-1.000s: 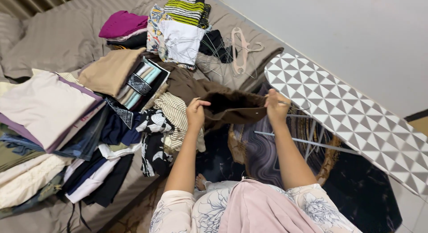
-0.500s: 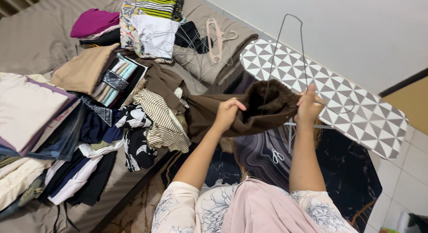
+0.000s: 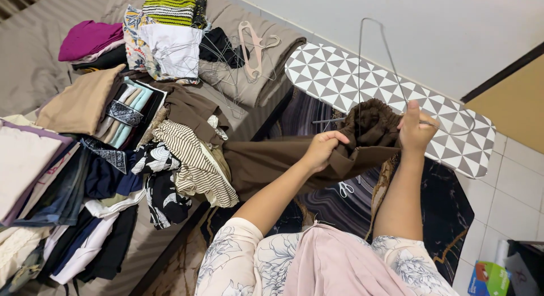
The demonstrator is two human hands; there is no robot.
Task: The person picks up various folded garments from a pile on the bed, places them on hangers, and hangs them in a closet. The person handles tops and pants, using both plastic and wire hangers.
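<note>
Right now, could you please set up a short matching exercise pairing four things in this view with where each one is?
Things:
1. brown garment
2. wire hanger
3. pink hanger
4. ironing board

Places:
A. lying on the bed by the wall
B. gripped by both hands, trailing to the bed
C. standing along the wall
D. pinched in the right hand, rising from the garment

Pairs: 1-B, 2-D, 3-A, 4-C

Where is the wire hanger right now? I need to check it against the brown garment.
The wire hanger rises upright from the brown garment, gripped by the right hand, before the ironing board.
</note>
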